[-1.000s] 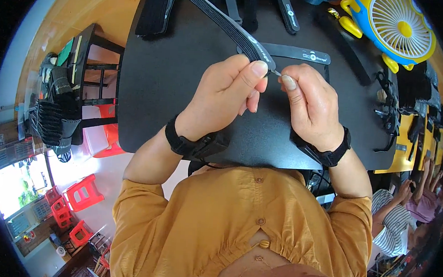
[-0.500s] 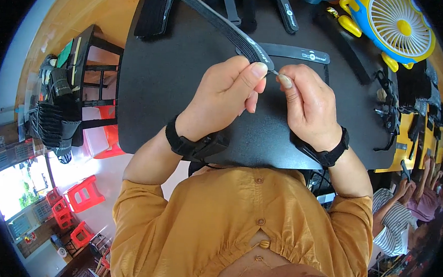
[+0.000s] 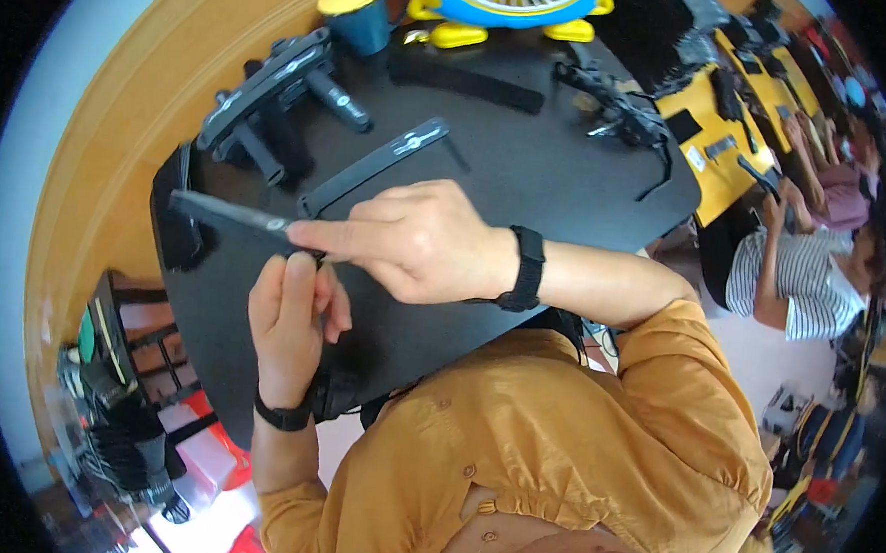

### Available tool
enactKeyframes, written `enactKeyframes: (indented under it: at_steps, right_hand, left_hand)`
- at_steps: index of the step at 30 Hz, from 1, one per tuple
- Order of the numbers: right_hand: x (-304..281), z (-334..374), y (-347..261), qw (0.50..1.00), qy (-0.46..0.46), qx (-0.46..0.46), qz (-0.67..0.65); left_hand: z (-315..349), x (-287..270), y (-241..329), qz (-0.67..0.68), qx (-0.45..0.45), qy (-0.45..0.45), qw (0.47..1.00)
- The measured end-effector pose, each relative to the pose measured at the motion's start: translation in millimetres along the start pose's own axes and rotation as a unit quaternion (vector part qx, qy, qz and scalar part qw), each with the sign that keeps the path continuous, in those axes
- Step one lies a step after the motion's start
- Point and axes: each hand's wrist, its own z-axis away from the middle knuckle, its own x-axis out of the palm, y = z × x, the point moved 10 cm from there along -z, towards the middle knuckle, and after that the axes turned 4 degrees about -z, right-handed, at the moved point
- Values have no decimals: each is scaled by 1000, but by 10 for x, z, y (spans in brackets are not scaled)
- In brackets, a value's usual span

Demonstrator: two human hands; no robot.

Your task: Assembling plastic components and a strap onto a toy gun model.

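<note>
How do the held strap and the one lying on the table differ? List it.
The held strap is raised, touching the right hand; the lying strap rests on the black table. In the picture, the held strap slopes down rightward; the lying strap slopes up rightward. Both are dark and narrow, with pale print near one end.

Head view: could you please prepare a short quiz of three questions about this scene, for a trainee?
1. True or false: the left hand and the right hand are both at the same dark-gray strap.
2. Which container stands just left of the blue-and-yellow fan in the picture?
3. The wristbands are: (a) red, (b) black, (c) white.

Key: 1, true. 2, the dark blue mug. 3, b.
</note>
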Motion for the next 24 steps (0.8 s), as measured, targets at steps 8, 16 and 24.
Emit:
enactKeyframes:
  at_steps: [8, 16, 24]
  right_hand:
    - [-84, -7, -144, 992, 25, 30, -119]
    - [94, 169, -133, 939, 43, 160, -301]
    - [272, 448, -209, 858, 52, 252, -445]
  left_hand:
    - [182, -9, 118, -30, 33, 25, 999]
    - [354, 57, 170, -41, 74, 48, 995]
    - [598, 119, 136, -219, 108, 37, 969]
